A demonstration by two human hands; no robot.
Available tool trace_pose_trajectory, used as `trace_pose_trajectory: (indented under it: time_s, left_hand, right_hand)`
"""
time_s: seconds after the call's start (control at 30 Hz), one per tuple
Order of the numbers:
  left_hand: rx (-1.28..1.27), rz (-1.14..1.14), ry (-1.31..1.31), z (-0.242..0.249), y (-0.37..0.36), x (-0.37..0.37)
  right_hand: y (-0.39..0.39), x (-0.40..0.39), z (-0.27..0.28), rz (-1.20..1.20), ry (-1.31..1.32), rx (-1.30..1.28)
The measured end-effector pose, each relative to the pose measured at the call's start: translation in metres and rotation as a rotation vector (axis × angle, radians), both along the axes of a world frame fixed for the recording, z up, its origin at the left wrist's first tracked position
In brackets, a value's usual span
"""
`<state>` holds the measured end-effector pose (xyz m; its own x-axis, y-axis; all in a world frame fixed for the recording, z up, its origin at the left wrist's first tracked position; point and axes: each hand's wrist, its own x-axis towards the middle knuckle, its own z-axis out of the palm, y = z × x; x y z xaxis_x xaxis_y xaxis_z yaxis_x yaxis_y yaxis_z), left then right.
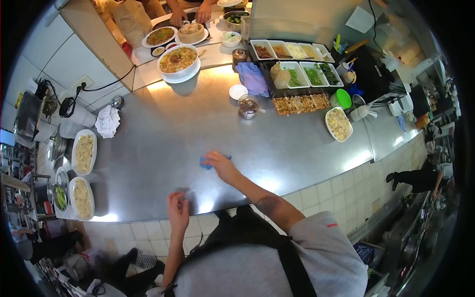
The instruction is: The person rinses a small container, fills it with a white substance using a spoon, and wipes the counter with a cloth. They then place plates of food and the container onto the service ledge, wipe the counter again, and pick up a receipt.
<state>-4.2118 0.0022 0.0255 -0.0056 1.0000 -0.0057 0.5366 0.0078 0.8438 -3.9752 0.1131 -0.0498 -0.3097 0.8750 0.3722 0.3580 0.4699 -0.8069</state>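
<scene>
My right hand (220,165) is pressed down on a blue cloth (205,163) in the middle of the steel counter (148,143). Part of the cloth shows past the fingers on both sides; the rest is under the palm. Near the counter's front edge, my left hand (178,205) holds nothing, its fingers loosely bent and apart. To the left of it stand two oval white dishes of fried rice, the nearer dish of fried rice (82,199) and the farther one (84,152).
A bowl of soup (178,62) stands at the back left. Beyond it are another person's hands (203,12). At the back right are topping trays (307,74), skewers (300,104) and another rice dish (339,124). A glass jar (248,106) holds a spoon. Paper slips (107,122) lie left.
</scene>
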Motion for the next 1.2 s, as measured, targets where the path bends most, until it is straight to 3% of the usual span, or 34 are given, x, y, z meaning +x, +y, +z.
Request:
trace_pose_trajectory:
  time_s: [0.07, 0.17, 0.2, 0.23, 0.27, 0.33, 0.43, 0.5, 0.67, 0.77, 0.8, 0.9, 0.97, 1.07, 1.17, 1.2]
  left_hand:
    - [0.017, 0.007, 0.015, -0.006, 0.0, -0.004]
    - [0.055, 0.008, 0.033, -0.008, 0.006, -0.009]
    - [0.061, 0.01, 0.039, -0.006, 0.009, -0.008]
    - [0.052, 0.003, 0.038, -0.004, 0.011, -0.008]
    - [0.039, -0.004, 0.04, -0.003, 0.013, -0.009]
    - [0.029, -0.018, 0.045, -0.001, 0.016, -0.009]
    - [0.031, -0.021, 0.053, -0.001, 0.019, -0.005]
    - [0.017, -0.015, 0.063, 0.0, 0.019, -0.004]
    - [0.039, -0.093, 0.036, -0.012, 0.026, 0.015]
    - [0.083, -0.134, 0.056, -0.01, 0.034, 0.032]
    - [0.104, -0.146, 0.074, -0.008, 0.04, 0.038]
    - [0.087, -0.168, 0.09, -0.005, 0.054, 0.054]
    - [0.056, -0.19, 0.066, 0.005, 0.062, 0.072]
    - [0.086, -0.263, 0.05, 0.01, 0.076, 0.096]
    - [0.118, -0.301, 0.035, 0.011, 0.088, 0.114]
    - [0.119, -0.309, 0.028, 0.011, 0.089, 0.118]
  right_hand:
    - [-0.024, 0.026, 0.017, 0.1, 0.045, -0.119]
    - [-0.045, 0.107, 0.026, -0.292, 0.27, -0.519]
    - [-0.047, 0.145, 0.015, -0.51, 0.148, -0.295]
    - [-0.047, 0.182, 0.026, -0.662, 0.279, -0.499]
    - [-0.045, 0.219, 0.015, -0.79, 0.192, -0.282]
    - [-0.036, 0.271, 0.012, -0.992, -0.292, -0.029]
    - [-0.013, 0.27, -0.006, -1.037, -0.454, 0.172]
    - [-0.019, 0.224, -0.007, -0.966, -0.403, 0.101]
    - [-0.088, 0.093, -0.005, -0.457, -0.373, 0.099]
    - [-0.102, 0.11, 0.015, -0.242, -0.32, 0.023]
    - [-0.092, 0.132, 0.006, -0.354, -0.247, 0.027]
    - [-0.057, 0.205, 0.03, -1.021, -0.052, -0.128]
    - [-0.024, 0.236, 0.05, -1.152, -0.179, -0.021]
    - [0.017, 0.249, 0.026, -1.087, -0.139, 0.023]
    - [0.033, 0.246, 0.01, -1.091, -0.374, 0.221]
    - [0.035, 0.251, 0.01, -0.977, -0.359, 0.108]
